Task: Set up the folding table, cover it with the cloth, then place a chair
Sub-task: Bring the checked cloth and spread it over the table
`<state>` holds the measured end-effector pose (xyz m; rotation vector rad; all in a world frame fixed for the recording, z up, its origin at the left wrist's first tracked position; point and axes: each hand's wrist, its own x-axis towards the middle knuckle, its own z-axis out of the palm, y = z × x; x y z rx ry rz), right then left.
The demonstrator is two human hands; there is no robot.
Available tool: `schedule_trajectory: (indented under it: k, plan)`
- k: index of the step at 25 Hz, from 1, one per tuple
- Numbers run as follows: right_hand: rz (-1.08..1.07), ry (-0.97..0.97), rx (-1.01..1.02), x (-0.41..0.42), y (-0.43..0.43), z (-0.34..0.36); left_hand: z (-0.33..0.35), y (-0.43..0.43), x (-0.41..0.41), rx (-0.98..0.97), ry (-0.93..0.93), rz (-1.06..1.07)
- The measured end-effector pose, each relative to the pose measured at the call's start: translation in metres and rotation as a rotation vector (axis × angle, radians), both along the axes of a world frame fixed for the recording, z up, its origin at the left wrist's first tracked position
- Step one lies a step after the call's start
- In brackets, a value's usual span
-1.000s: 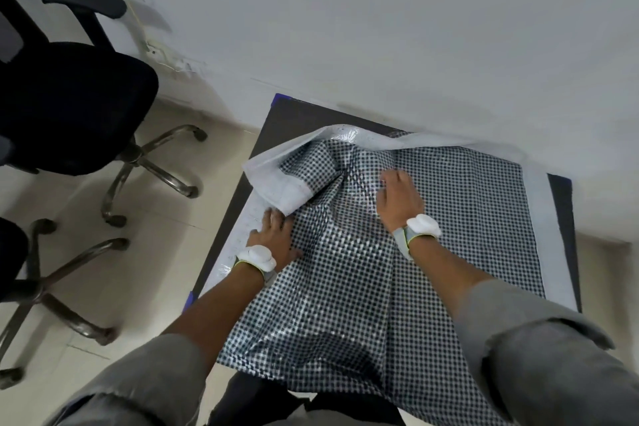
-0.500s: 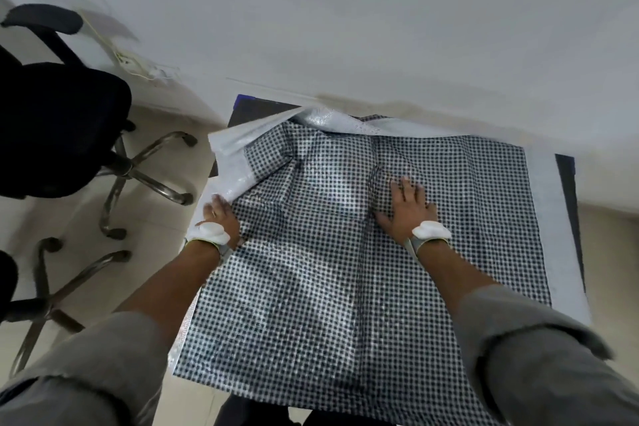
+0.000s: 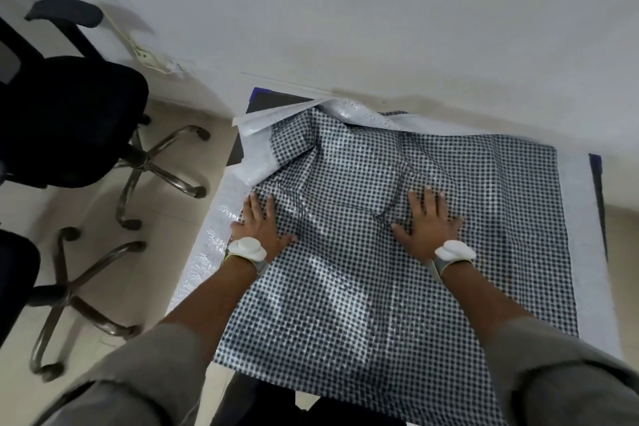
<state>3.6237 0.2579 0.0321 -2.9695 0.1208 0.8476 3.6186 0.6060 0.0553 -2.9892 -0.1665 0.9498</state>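
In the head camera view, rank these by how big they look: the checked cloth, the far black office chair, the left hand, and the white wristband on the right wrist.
1. Checked cloth
2. Office chair
3. Left hand
4. Wristband

The chair sits farther away and is cut off by the frame, so its true size is unsure.

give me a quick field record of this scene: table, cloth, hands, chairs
table: dark folding table standing open by the wall, far left corner bare
cloth: checked cloth spread over it, far left corner folded back and rumpled
left hand: flat, palm down on cloth
right hand: flat, palm down on cloth
chairs: two black office chairs on floor at left
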Motion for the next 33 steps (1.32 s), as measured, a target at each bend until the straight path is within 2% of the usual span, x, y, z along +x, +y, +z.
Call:
schedule_trajectory:
  k: [6, 8, 11, 14, 16, 18, 22, 24, 26, 29, 31, 33]
  plan:
    - [-0.087, 0.096, -0.009, 0.005, 0.003, 0.014, 0.0, 0.038, 0.006, -0.021, 0.069, 0.024]
    - [-0.099, 0.06, -0.029, 0.005, 0.022, 0.021, -0.002, 0.039, 0.004, 0.004, 0.043, -0.062]
    - [0.035, -0.035, 0.056, -0.004, 0.07, 0.019, -0.004, 0.045, 0.005, -0.051, -0.053, -0.248]
    - [0.078, 0.031, 0.046, -0.01, 0.105, 0.016, -0.002, 0.056, 0.01, -0.146, 0.047, -0.166]
    - [0.05, 0.013, -0.024, 0.007, 0.116, 0.025, -0.001, 0.058, 0.005, -0.126, 0.069, -0.161]
    - [0.075, -0.051, -0.049, 0.037, 0.134, 0.042, -0.001, 0.057, -0.001, -0.084, 0.024, -0.217]
    - [0.23, -0.275, 0.14, 0.106, 0.207, 0.07, 0.002, 0.06, 0.014, -0.108, -0.161, -0.34]
    - [0.283, -0.331, 0.15, 0.138, 0.244, 0.076, -0.001, 0.07, 0.028, -0.142, -0.141, -0.34]
    - [0.293, -0.375, 0.061, 0.167, 0.263, 0.079, -0.001, 0.076, 0.033, -0.158, -0.054, -0.315]
    - [0.295, -0.252, -0.031, 0.212, 0.274, 0.063, -0.006, 0.078, 0.033, -0.154, 0.012, -0.291]
    - [0.338, -0.107, -0.007, 0.238, 0.28, 0.044, -0.01, 0.078, 0.033, -0.156, 0.022, -0.266]
    - [0.343, -0.099, 0.043, 0.257, 0.276, 0.032, -0.013, 0.077, 0.029, -0.147, 0.022, -0.259]
